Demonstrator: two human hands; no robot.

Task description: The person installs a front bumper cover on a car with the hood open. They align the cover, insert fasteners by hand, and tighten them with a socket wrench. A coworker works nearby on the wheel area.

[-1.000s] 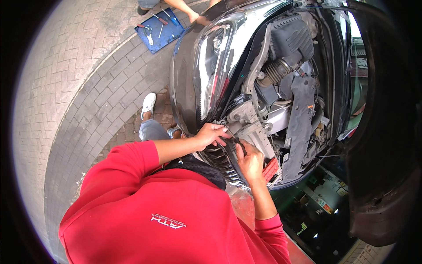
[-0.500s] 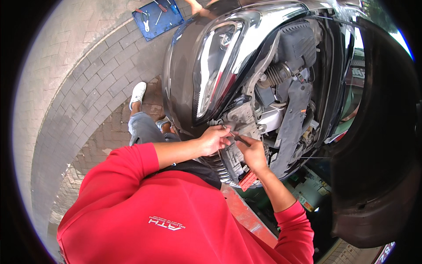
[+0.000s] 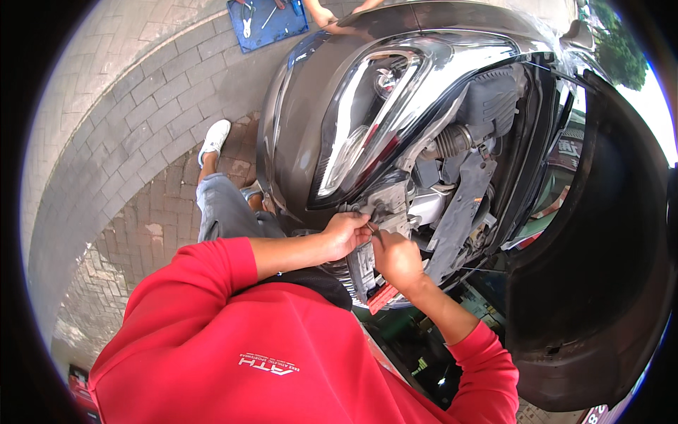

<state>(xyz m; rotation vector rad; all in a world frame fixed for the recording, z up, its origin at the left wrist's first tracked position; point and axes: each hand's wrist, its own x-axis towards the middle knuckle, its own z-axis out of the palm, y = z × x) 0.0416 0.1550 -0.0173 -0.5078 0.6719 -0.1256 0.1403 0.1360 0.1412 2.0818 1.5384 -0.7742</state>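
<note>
Both of my hands work close together at the front edge of a brown car's open engine bay, beside the headlight (image 3: 367, 120). My left hand (image 3: 345, 236) is closed in a pinch, its fingertips at the thin end of a slim tool. My right hand (image 3: 397, 260) is wrapped around the dark handle of that slim tool (image 3: 376, 232). Its exact kind is mostly hidden by my fingers. Grey metal panel and bracket (image 3: 387, 201) lie just beyond the fingertips. A red ribbed piece (image 3: 383, 298) shows below my right wrist; whether it is fixed cannot be told.
The raised hood (image 3: 590, 268) stands at the right. An air intake hose (image 3: 452, 141) and covers fill the bay. A blue tray (image 3: 265, 28) with pliers and other tools lies on the paving at the top. Another person's hand (image 3: 323, 15) is by the bumper.
My view has shifted a little. My right hand has turned and moved slightly left and nearer, covering more of the slim tool. My left hand keeps its pinch.
</note>
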